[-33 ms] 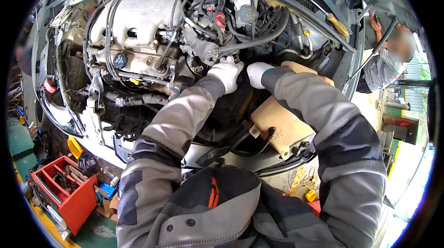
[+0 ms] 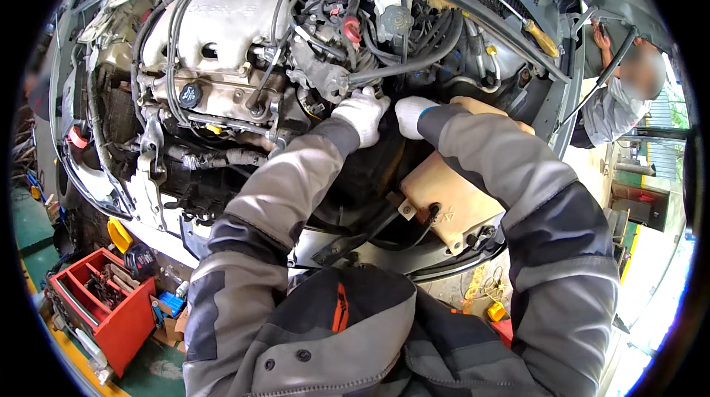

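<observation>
Both my hands, in white knit gloves, are inside the engine bay of a car. My left hand point(image 2: 362, 117) is closed, its fingers curled just below the end of a thick dark hose point(image 2: 410, 70) and beside a grey, dirty housing point(image 2: 318, 75). What it grips, if anything, is hidden. A short gap to the right, my right hand point(image 2: 413, 117) is also closed, knuckles toward the left hand, with its fingertips out of sight. Beneath my right forearm sits a yellowed plastic reservoir point(image 2: 451, 201) with a dark hose fitting.
The engine's silver intake manifold point(image 2: 218, 23) and black oil cap point(image 2: 191, 95) lie to the left. A yellow-handled screwdriver point(image 2: 540, 38) rests by the windshield cowl. Another person point(image 2: 617, 101) is beyond the right fender. A red toolbox point(image 2: 103, 301) stands on the floor, lower left.
</observation>
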The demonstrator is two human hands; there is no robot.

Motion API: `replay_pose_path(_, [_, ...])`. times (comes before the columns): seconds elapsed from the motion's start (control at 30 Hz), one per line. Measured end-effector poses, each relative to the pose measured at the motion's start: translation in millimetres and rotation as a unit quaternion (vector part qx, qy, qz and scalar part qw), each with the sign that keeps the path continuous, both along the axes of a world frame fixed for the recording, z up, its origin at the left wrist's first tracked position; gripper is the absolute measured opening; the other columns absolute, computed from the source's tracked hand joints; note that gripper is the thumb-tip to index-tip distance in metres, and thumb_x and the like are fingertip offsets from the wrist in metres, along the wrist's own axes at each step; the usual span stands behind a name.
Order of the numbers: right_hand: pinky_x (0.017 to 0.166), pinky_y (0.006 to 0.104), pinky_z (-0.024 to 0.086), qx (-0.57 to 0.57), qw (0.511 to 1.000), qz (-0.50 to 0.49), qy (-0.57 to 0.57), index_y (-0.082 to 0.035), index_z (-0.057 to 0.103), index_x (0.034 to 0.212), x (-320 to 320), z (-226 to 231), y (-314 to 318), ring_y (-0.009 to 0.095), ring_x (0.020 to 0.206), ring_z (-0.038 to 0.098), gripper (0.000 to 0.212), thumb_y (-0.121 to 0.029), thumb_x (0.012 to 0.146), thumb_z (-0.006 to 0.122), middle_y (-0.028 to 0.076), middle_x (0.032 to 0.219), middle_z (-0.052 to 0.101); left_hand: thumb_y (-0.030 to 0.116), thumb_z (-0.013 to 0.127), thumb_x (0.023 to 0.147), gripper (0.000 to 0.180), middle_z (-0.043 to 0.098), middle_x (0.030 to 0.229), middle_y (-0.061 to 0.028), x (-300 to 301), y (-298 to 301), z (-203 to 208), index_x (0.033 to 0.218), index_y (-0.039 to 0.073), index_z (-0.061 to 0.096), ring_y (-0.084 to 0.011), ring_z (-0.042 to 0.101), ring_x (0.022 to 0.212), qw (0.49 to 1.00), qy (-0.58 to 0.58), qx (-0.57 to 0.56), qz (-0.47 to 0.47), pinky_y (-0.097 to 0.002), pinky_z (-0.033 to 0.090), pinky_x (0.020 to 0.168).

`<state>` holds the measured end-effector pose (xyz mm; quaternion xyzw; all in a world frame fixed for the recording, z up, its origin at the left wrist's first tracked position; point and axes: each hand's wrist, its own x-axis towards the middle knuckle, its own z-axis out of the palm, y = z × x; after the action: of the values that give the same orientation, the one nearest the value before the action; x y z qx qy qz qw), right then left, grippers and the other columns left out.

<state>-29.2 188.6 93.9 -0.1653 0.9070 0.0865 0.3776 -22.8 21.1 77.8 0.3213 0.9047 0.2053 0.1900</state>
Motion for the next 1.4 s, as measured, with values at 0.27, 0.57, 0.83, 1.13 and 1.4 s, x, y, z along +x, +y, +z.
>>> replay_pose_path(0.27, [0.075,0.0474,0.054,-0.007,0.999,-0.051,-0.014,0.005,0.072,0.087,-12.0,6.3,-1.5,0.043,0.087,0.068,0.028,-0.015,0.074,0.059,0.029,0.09,0.067,0.007,0.065,0.073,0.052,0.052,0.126,-0.03,1.0,0.2,-4.5,0.124,0.006,0.059,-0.0455,0.055,0.117,1.0,0.015,0.002,0.006,-0.0497,0.051,0.092])
replay_pose_path(0.57, [0.061,0.0474,0.056,-0.067,0.979,-0.118,-0.155,0.008,0.069,0.088,-12.7,-6.2,5.2,0.034,0.069,0.071,0.031,-0.017,0.087,0.052,0.022,0.081,0.071,0.007,0.068,0.07,0.06,0.052,0.12,-0.0264,13.2,-6.0,-1.9,0.128,0.006,0.057,-0.0439,0.055,0.113,0.998,0.026,0.055,0.02,-0.0497,0.052,0.09])
replay_pose_path(0.83, [0.079,0.0442,0.056,0.055,0.97,0.215,-0.102,-0.004,0.077,0.089,-17.2,8.4,-5.2,0.035,0.088,0.07,0.017,-0.008,0.076,0.067,0.018,0.091,0.073,0.006,0.068,0.068,0.063,0.051,0.123,-0.0274,8.6,-2.4,-5.6,0.13,0.007,0.055,-0.0439,0.053,0.115,0.999,0.028,0.026,0.035,-0.0495,0.051,0.091])
replay_pose_path(1.13, [0.087,0.0414,0.051,-0.26,0.948,-0.104,0.154,0.001,0.071,0.102,-45.6,18.8,0.3,0.036,0.101,0.067,0.051,-0.045,0.094,0.051,0.023,0.105,0.07,0.008,0.066,0.071,0.06,0.049,0.124,-0.025,24.7,-10.6,13.5,0.129,0.005,0.054,-0.0422,0.05,0.117,0.998,0.024,0.034,0.05,-0.0486,0.05,0.094])
replay_pose_path(1.4, [0.088,0.0426,0.051,-0.162,0.942,-0.274,0.106,-0.008,0.067,0.116,-48.5,-45.1,-40.2,0.037,0.104,0.066,0.048,-0.048,0.092,0.058,0.02,0.11,0.069,0.016,0.069,0.073,0.058,0.047,0.127,-0.0295,23.9,-2.3,-1.1,0.129,0.005,0.056,-0.0445,0.047,0.121,0.999,-0.007,-0.009,0.048,-0.0471,0.048,0.097])
